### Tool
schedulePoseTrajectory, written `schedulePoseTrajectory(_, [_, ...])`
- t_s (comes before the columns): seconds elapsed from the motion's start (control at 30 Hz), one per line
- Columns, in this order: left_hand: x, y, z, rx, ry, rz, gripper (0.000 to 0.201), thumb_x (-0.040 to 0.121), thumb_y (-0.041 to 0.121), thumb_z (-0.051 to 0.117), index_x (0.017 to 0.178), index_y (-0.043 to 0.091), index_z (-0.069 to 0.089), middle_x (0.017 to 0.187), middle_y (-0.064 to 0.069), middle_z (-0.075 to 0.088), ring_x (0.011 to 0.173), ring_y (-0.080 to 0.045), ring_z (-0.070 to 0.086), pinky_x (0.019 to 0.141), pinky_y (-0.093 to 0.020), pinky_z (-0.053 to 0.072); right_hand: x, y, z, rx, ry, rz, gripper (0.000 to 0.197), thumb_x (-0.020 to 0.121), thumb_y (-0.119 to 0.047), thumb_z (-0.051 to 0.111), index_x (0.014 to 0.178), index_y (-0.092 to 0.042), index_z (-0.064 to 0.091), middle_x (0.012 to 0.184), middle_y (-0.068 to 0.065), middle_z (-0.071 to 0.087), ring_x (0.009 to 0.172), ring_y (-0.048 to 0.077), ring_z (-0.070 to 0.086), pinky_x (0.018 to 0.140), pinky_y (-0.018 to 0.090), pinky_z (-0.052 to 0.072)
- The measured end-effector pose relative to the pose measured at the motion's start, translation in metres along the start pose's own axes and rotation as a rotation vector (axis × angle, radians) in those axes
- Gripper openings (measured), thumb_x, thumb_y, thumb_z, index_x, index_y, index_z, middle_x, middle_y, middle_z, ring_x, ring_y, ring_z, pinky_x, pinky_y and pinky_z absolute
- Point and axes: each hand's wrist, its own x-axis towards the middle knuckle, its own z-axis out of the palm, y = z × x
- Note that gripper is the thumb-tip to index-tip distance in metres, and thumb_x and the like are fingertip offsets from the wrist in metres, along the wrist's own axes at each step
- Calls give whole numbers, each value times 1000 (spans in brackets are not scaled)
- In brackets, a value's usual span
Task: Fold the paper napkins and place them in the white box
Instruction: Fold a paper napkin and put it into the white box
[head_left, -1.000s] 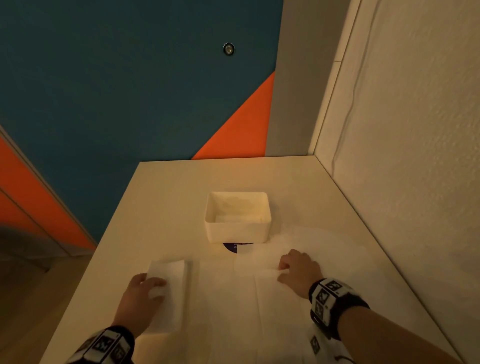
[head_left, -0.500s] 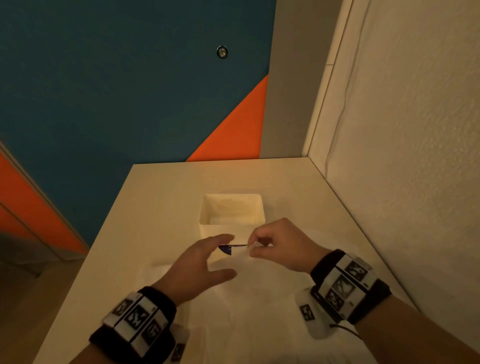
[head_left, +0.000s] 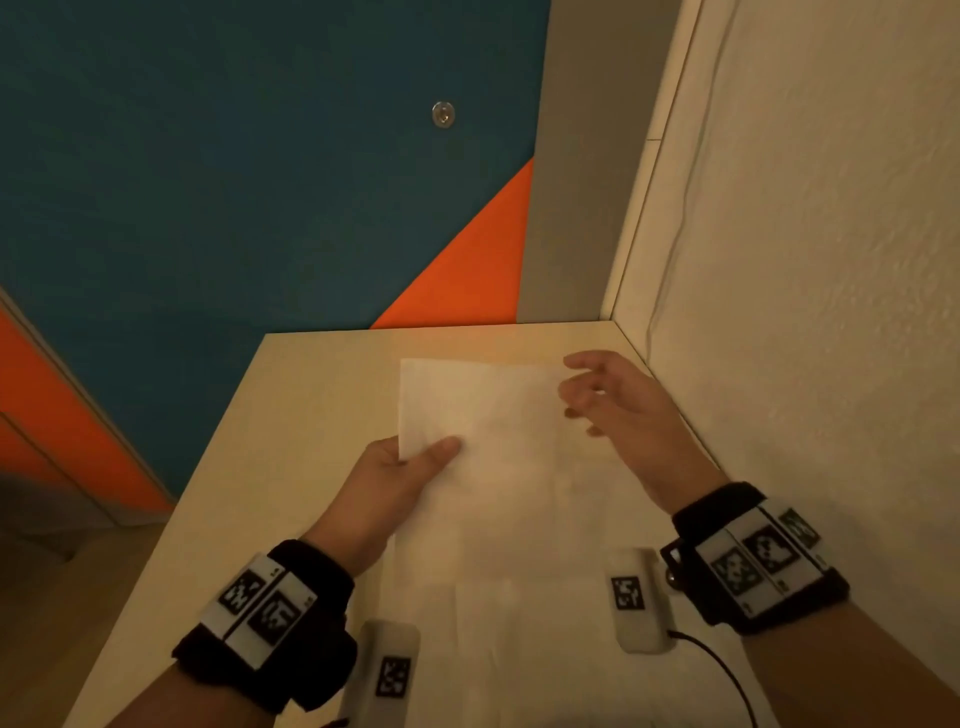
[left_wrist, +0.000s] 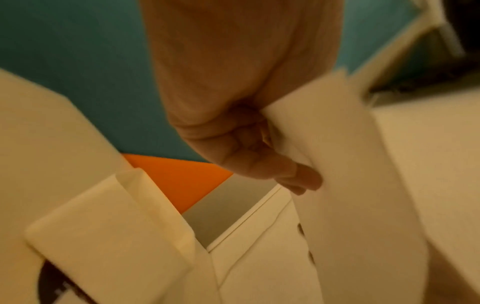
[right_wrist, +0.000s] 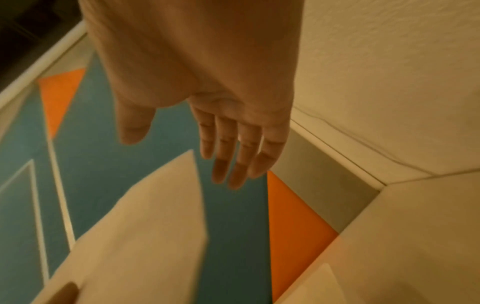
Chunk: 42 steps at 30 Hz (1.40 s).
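Observation:
A white paper napkin (head_left: 483, 415) hangs lifted above the table, unfolded into a tall sheet. My left hand (head_left: 415, 457) pinches its left edge, thumb on the front and fingers curled behind (left_wrist: 285, 170). My right hand (head_left: 587, 395) hovers just off the napkin's upper right corner, fingers straight and spread, holding nothing (right_wrist: 182, 158). The raised napkin (right_wrist: 155, 226) hides the white box in the head view. In the left wrist view the box (left_wrist: 109, 236) sits below and left of my hand, beside the napkin (left_wrist: 350, 185).
More white napkins (head_left: 519, 649) lie flat on the beige table (head_left: 311, 389) under my wrists. A textured wall (head_left: 805, 312) bounds the table's right side. The teal and orange wall (head_left: 260, 208) stands behind the far edge.
Both hands left the napkins on the table and met near the box. The left hand now holds a napkin raised, and the right hand has let go and opened.

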Motion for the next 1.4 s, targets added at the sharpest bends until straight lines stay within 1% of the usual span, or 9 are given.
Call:
schedulePoseTrajectory(0.2, [1, 12, 9, -233, -18, -27, 20, 90, 23, 57, 101, 10, 69, 98, -8, 74, 89, -25, 71, 76, -35, 59, -18, 9, 1, 140, -245, 177, 41, 78, -28, 72, 117, -19, 62, 99, 15, 72, 86, 26, 68, 76, 38, 54])
schedulePoseTrajectory(0.33, [4, 17, 14, -212, -32, -8, 20, 89, 24, 59, 100, 10, 70, 94, -7, 74, 84, -23, 71, 71, -34, 60, -23, 11, 5, 257, -206, 170, 33, 87, -1, 59, 116, -16, 63, 102, 12, 73, 91, 27, 70, 69, 32, 58])
schedulePoseTrajectory(0.43, [6, 20, 10, -158, -74, 32, 24, 86, 23, 61, 102, 8, 69, 96, -7, 74, 85, -22, 71, 68, -31, 59, -24, 11, 4, 333, -174, 159, 30, 88, 4, 54, 110, -13, 67, 105, 11, 72, 95, 27, 69, 80, 41, 57])
schedulePoseTrajectory(0.73, [2, 31, -13, -125, -189, 49, 38, 90, -6, 45, 79, 12, 77, 90, -4, 74, 78, -13, 69, 62, -20, 54, -24, 4, -3, 420, -162, 101, 47, 91, 5, 44, 63, -18, 74, 80, -3, 70, 71, 14, 65, 54, 24, 51])
schedulePoseTrajectory(0.9, [-1, 37, -14, -196, -203, 92, 27, 83, 18, 51, 82, 12, 78, 94, -6, 73, 81, -19, 68, 67, -25, 57, -23, -1, -7, 386, -147, 58, 53, 89, 8, 36, 59, -16, 71, 75, -1, 66, 71, 18, 58, 57, 30, 42])
schedulePoseTrajectory(0.97, [-1, 37, -12, -130, -142, 154, 15, 81, 9, 65, 81, 18, 78, 92, -3, 73, 78, -17, 66, 65, -25, 54, -22, -4, -8, 463, -161, 51, 45, 84, -2, 35, 61, -14, 72, 77, 3, 67, 73, 20, 58, 61, 30, 44])
schedulePoseTrajectory(1.07, [1, 36, -9, -85, -92, 219, 31, 80, -8, 61, 81, 19, 77, 95, 0, 72, 79, -15, 67, 65, -24, 56, -23, -8, -8, 563, -188, 64, 28, 76, -24, 47, 77, -17, 74, 81, 8, 65, 68, 21, 58, 57, 29, 48])
schedulePoseTrajectory(1.2, [1, 37, -9, -76, -72, 248, 32, 82, -12, 58, 86, 15, 74, 95, 3, 72, 81, -13, 67, 70, -25, 58, -26, -9, -5, 390, -141, 29, 32, 90, 0, 52, 107, -26, 59, 82, 10, 67, 71, 22, 63, 57, 30, 52])
schedulePoseTrajectory(1.4, [0, 37, -12, -72, -136, 232, 27, 80, -3, 63, 86, 21, 75, 92, 4, 71, 81, -13, 67, 66, -24, 56, -26, -10, -5, 224, -105, 18, 48, 82, 9, 61, 111, -28, 51, 94, 9, 74, 80, 26, 70, 66, 35, 59])
